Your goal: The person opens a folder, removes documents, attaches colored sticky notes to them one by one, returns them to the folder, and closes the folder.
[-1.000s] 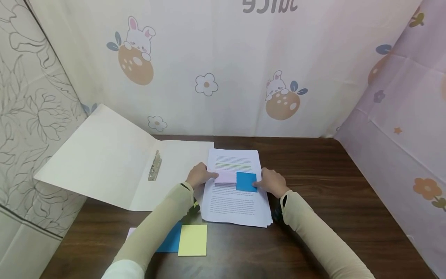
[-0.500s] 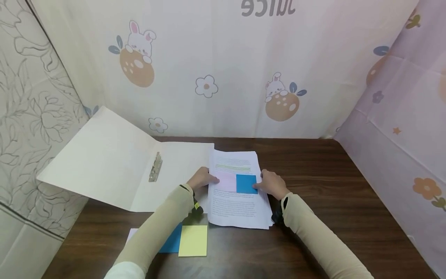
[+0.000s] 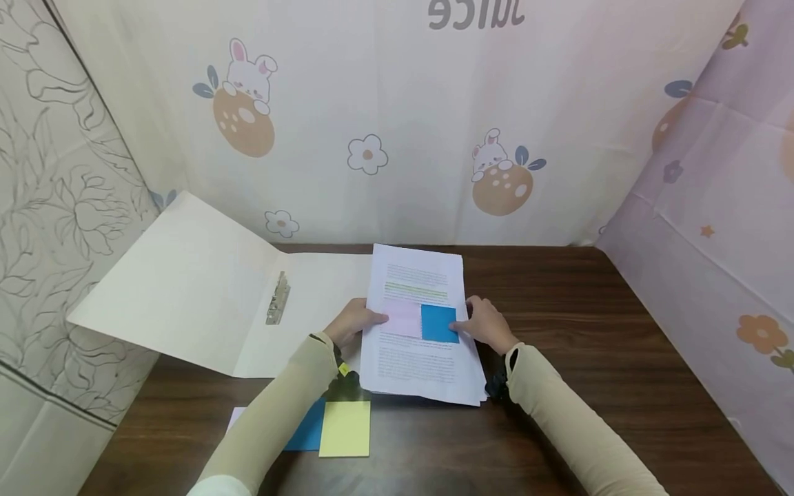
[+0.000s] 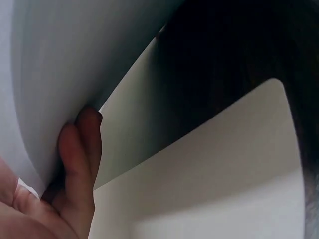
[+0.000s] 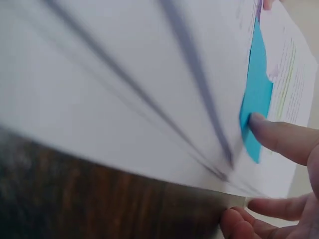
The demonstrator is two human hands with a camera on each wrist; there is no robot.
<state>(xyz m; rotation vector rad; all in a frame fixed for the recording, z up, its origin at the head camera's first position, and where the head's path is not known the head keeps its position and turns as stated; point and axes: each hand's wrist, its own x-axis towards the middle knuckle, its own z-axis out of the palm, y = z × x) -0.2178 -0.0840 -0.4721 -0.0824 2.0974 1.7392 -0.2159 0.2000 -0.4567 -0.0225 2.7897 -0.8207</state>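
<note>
Both hands hold a stack of printed sheets [image 3: 409,372], its far end raised and overlapping the back edge of the table in the head view. My left hand [image 3: 353,322] grips the left edge, with its thumb on top; in the left wrist view its fingers [image 4: 75,154] curl beneath the sheets. On the right edge, my right hand [image 3: 490,324] has its thumb on a blue sticky note [image 3: 438,322] and its other fingers under the paper. A pale pink sticky note [image 3: 402,318] lies left of the blue one, below green highlighted lines. Sheets fan apart at the edge in the right wrist view.
A white folder [image 3: 186,289] lies open on the left, its metal clip [image 3: 278,297] near the spine; its right panel reaches under the stack. Yellow [image 3: 344,429] and blue sticky pads [image 3: 307,428] sit in front on the dark wooden table [image 3: 546,296], partly behind the left forearm.
The stack's far end has risen, and its top sheets have shifted first right, then back left. Small gaps between the sheets at the pink note have closed up. The hands keep their places.
</note>
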